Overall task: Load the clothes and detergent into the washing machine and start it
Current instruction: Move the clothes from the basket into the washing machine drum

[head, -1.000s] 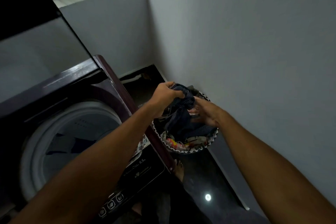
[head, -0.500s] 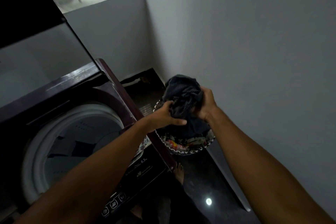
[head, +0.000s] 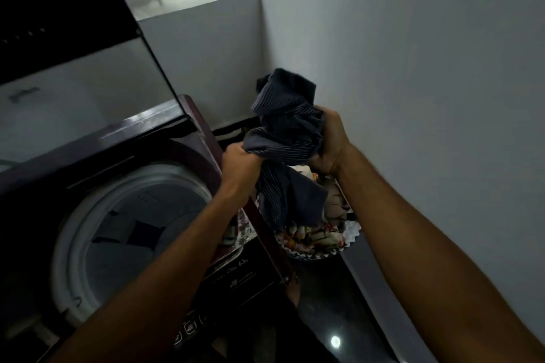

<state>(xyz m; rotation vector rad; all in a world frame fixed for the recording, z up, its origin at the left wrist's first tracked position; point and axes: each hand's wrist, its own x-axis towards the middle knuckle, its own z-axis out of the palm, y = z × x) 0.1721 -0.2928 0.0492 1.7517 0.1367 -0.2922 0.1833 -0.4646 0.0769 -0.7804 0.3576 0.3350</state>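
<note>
Left hand (head: 240, 163) and right hand (head: 330, 144) both clenched on striped dark garment (head: 287, 132), above laundry basket (head: 352, 233); washing machine (head: 132, 215) lid raised, maroon rim between.

Both hands (head: 287, 156) grip a dark striped garment (head: 284, 130) above the laundry basket (head: 351, 237).

Dark navy pinstriped garment (head: 284, 132), maroon washing machine (head: 203, 124) with white drum rim (head: 70, 244), zigzag-edged basket (head: 352, 234).
</note>
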